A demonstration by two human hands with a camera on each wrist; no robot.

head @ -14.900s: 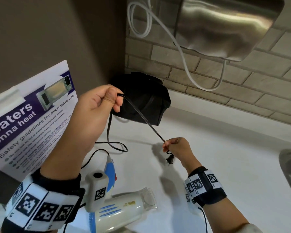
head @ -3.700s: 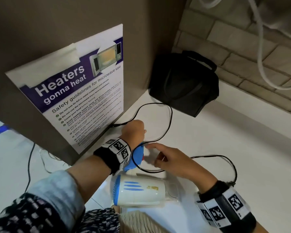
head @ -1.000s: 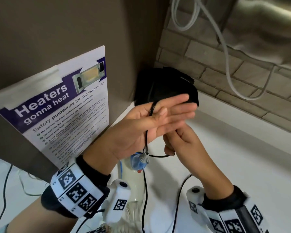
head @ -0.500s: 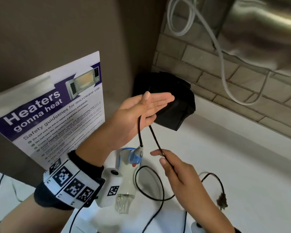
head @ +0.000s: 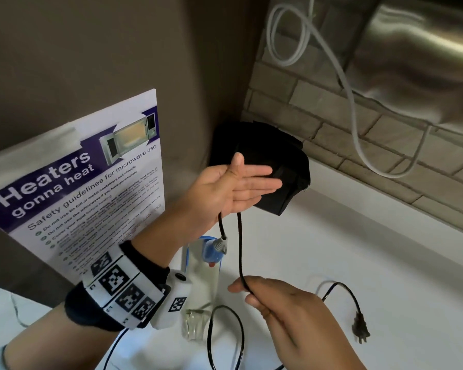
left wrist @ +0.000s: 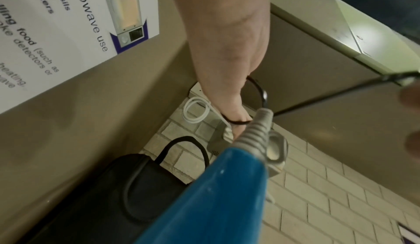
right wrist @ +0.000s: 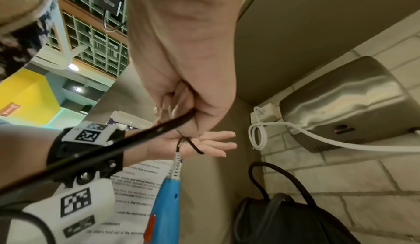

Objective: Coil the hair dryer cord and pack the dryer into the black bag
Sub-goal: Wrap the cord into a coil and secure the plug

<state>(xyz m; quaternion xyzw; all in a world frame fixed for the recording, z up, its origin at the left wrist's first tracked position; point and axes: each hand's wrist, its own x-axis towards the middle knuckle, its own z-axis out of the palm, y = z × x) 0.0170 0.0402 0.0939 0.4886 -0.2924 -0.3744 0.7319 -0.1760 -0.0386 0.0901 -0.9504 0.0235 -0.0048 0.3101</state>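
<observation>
My left hand (head: pixel 251 180) is held flat with straight fingers in front of the black bag (head: pixel 281 166) in the corner. The black cord (head: pixel 240 244) is looped once over this hand. It rises from the dryer's blue handle (head: pixel 211 253) and comes back down to my right hand (head: pixel 251 289), which pinches it. The left wrist view shows the loop (left wrist: pixel 236 121) round the fingers. The right wrist view shows fingers (right wrist: pixel 179 104) curled on the cord. Slack and the plug (head: pixel 360 327) lie on the counter. The white dryer body (head: pixel 198 292) is partly hidden under my left wrist.
A microwave safety poster (head: pixel 86 198) hangs on the brown wall at left. A steel hand dryer (head: pixel 417 57) with a white cable (head: pixel 356 124) is mounted on the brick wall. The white counter (head: pixel 372 257) stretches right of the bag.
My right hand has dropped from the left palm down along the cord, toward me. The left hand stays flat with one turn of cord over it.
</observation>
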